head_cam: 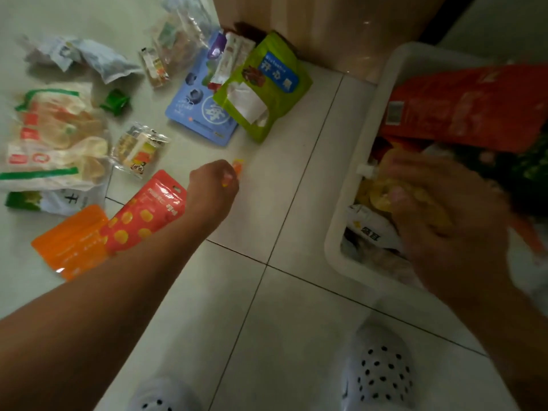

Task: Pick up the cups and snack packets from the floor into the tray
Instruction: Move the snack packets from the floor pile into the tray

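Down on the tiled floor, my left hand (215, 185) pinches a small orange snack packet (237, 167). My right hand (444, 203) is over the white tray (367, 137) at the right and grips a yellow pouch (382, 197) with a white spout. The tray holds a large red-orange bag (474, 111) and other packets. On the floor at the left lie a red packet with yellow dots (148, 212), an orange packet (71, 238), a green bag (264, 84), a blue bag (198, 108) and several clear snack bags. No cup shows.
A wooden cabinet (326, 25) stands behind the green bag and the tray. My two white perforated shoes (379, 369) are at the bottom edge. Bare floor tiles lie between the packets and the tray.
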